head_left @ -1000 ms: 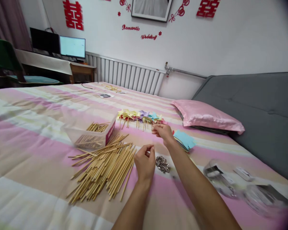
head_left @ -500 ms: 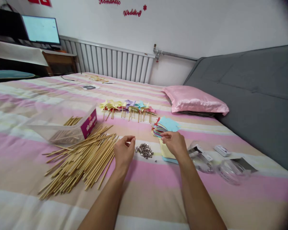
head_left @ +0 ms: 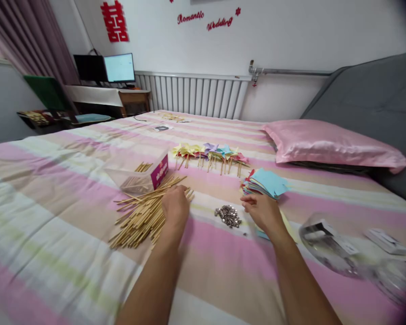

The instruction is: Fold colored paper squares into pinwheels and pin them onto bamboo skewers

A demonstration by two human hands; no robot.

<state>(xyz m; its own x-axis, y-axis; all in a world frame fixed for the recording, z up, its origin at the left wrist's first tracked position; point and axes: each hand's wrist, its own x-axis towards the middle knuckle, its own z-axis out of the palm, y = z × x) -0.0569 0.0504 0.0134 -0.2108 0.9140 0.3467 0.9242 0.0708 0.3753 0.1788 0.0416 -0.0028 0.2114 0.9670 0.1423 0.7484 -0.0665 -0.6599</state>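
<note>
My left hand point(head_left: 175, 208) is over the right side of a pile of thin wooden sticks point(head_left: 140, 221). Its back faces me, and its curled fingertips are mostly hidden, so a grip on a stick cannot be made out. Nothing shows in my right hand point(head_left: 262, 208), whose fingers are loosely bent and slightly apart. Just beyond it lies a stack of coloured paper pieces point(head_left: 269, 180), pale blue on top. Yellow paper point(head_left: 288, 227) and blue paper point(head_left: 263, 234) lie partly under its wrist. A heap of small silvery metal pieces point(head_left: 228, 215) sits between both hands.
A clear plastic box point(head_left: 135, 183) holding sticks stands behind the pile. Paper pinwheels point(head_left: 209, 151) on sticks lie in a row farther back. At right are clear plastic containers point(head_left: 328, 243) and a small white box point(head_left: 385, 241). A pink pillow point(head_left: 334, 142) rests by the grey headboard point(head_left: 368, 95).
The view has swung left. My left hand has moved left onto the sticks. My right hand has drawn back slightly from the paper stack, and its fingers look looser.
</note>
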